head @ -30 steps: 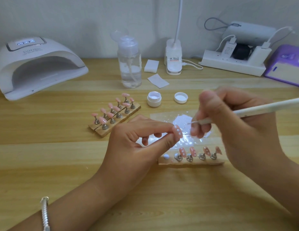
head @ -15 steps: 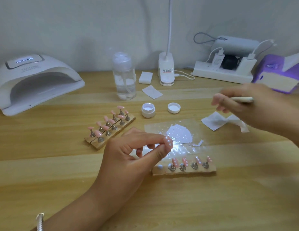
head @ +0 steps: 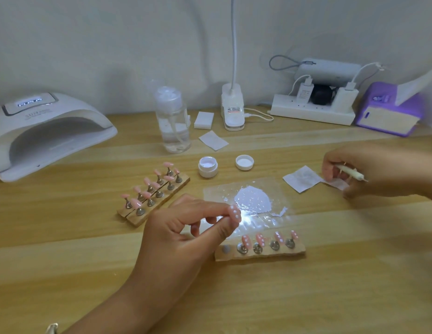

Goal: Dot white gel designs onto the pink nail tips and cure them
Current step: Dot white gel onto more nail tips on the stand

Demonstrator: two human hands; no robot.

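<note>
My left hand [head: 186, 239] pinches a pink nail tip [head: 234, 212] with white dots between thumb and forefinger, above the clear palette sheet [head: 277, 189] smeared with white gel [head: 253, 200]. My right hand [head: 379, 172] grips the white dotting pen [head: 350, 173] at the right, over a white wipe [head: 303, 178]. A wooden strip [head: 260, 254] in front holds several dotted pink tips on metal stands, with one bare magnet at its left end. Two more strips [head: 152, 203] carry several plain pink tips. The open gel jar [head: 207, 167] and its lid [head: 244, 162] stand behind the palette.
The white curing lamp [head: 46, 131] sits at the far left, its display lit. Behind are a clear pump bottle [head: 172, 121], a lamp base [head: 233, 112], a power strip [head: 311, 112], a purple box [head: 388, 112], a white block [head: 203, 119] and a loose wipe [head: 213, 140].
My right hand has carried the pen away from the held nail tip to the right, down over the white wipe. My left hand still holds the dotted tip in the same place.
</note>
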